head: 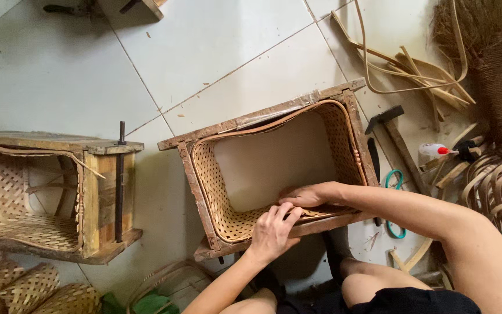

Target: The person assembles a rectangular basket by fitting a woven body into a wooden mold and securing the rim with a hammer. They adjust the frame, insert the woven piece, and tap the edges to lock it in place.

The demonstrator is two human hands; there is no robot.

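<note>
The tan woven bamboo basket [236, 224], seated in a brown wooden frame [262, 116], lies on the pale tiled floor [204, 40]; left hand [273, 231] and right hand [309, 195] press flat, fingers extended, on its near wall, gripping nothing.

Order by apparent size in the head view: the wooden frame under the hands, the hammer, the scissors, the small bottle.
1. wooden frame
2. hammer
3. scissors, partly hidden by the right arm, so the gap to the hammer is unsure
4. small bottle
</note>
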